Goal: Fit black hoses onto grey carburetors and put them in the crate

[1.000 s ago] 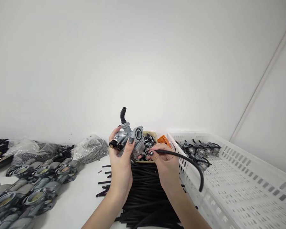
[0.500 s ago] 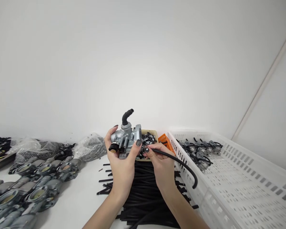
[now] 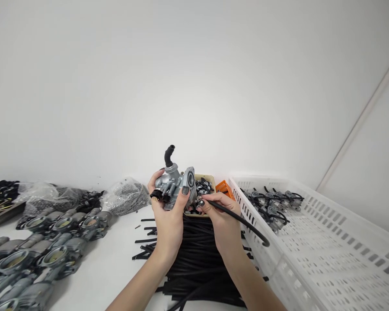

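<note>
- White wall fills the background; a white bench carries the stock below it.
- Carburettor: held up off the bench, above the heap of cut black hoses, with its black elbow cap pointing up.
- Left hand: fingers wrapped around the carburettor body, thumb across the front face, a firm full grasp.
- Right hand: fingers pinched narrow on one end of a black hose; that end sits at the lower right side of the carburettor, and the free end curves down over the crate rim.
- Step in hand, as judged: fitting the hose end onto a port on the carburettor. Whether it is already seated cannot be told; the joint is hidden behind the fingers.
- Next move, as judged: calls for the hose bore lined up square with the port and a steady push, the left hand bracing the body.
- Small tan tray of black clips and an orange bin stand just behind the hands.
- White crate to the right holds several carburettors with hoses at its far end.
- Rows of grey carburettors and bags of small parts lie to the left.
</note>
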The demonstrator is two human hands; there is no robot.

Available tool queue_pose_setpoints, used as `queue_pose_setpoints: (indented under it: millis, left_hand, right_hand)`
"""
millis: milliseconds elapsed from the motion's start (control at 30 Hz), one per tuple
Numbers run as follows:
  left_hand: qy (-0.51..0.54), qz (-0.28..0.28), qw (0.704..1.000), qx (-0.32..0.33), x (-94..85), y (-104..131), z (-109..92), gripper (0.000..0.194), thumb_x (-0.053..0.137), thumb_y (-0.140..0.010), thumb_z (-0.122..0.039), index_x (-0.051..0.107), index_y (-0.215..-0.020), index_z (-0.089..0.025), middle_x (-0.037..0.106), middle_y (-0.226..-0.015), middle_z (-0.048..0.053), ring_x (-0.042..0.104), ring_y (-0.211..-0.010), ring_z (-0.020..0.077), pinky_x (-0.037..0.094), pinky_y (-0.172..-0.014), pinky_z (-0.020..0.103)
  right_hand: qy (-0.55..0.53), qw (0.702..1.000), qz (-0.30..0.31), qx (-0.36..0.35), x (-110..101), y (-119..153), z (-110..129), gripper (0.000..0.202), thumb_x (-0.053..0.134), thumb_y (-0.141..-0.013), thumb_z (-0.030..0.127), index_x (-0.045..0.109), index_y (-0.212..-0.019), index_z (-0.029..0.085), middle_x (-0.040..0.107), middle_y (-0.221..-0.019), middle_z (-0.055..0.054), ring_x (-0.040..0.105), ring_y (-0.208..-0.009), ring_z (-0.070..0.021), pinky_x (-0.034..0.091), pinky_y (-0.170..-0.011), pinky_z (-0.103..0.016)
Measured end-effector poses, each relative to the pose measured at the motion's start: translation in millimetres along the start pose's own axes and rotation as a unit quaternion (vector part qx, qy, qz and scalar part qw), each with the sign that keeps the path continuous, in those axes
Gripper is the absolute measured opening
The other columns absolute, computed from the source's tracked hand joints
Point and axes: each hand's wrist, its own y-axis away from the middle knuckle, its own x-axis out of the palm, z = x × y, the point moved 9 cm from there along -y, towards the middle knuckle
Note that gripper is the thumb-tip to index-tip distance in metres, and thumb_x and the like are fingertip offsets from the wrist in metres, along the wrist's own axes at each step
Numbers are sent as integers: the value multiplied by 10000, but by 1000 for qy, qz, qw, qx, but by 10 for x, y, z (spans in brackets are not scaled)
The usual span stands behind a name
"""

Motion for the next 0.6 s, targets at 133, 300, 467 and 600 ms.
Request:
queue_pose_setpoints:
  millis: [133, 300, 467, 600]
  left_hand:
    - [9, -8, 999, -32, -11, -50, 8, 676, 835, -718, -520, 528, -1289, -330, 637, -1129, 14, 631, -954, 151, 528, -750, 218]
    - [51, 25, 990, -132, 12, -176, 81, 737, 810, -705, -585, 532, -1322, -295, 687, -1080, 60, 693, -814, 183, 475, -519, 203]
    - [26, 151, 962, -226, 163, -149, 304, 729, 769, -701, -645, 610, -1296, -254, 728, -993, 91, 684, -654, 198, 375, -376, 214]
    - [-42, 303, 931, -199, 381, -28, 315, 658, 605, -825, -706, 676, -1253, -212, 736, -1016, 113, 666, -667, 200, 507, -518, 284]
  right_hand:
    - [0, 1000, -6, -9, 17, 32, 21, 42, 807, -721, 197, 805, -753, 224, 741, -673, -4, 705, -590, -163, 610, -573, -270]
    - [-31, 997, 74, 0, 110, -43, 149, 61, 844, -719, 255, 814, -770, 240, 745, -785, -27, 685, -741, -166, 584, -673, -273]
    - [-72, 996, 22, 49, -240, -326, 175, 340, 956, -555, 402, 725, -691, 193, 644, -674, 8, 573, -572, -112, 512, -521, -231]
    - [-44, 986, 74, 143, -296, -428, -24, 429, 962, -533, 431, 702, -751, 168, 647, -666, 16, 530, -513, -78, 458, -477, -195]
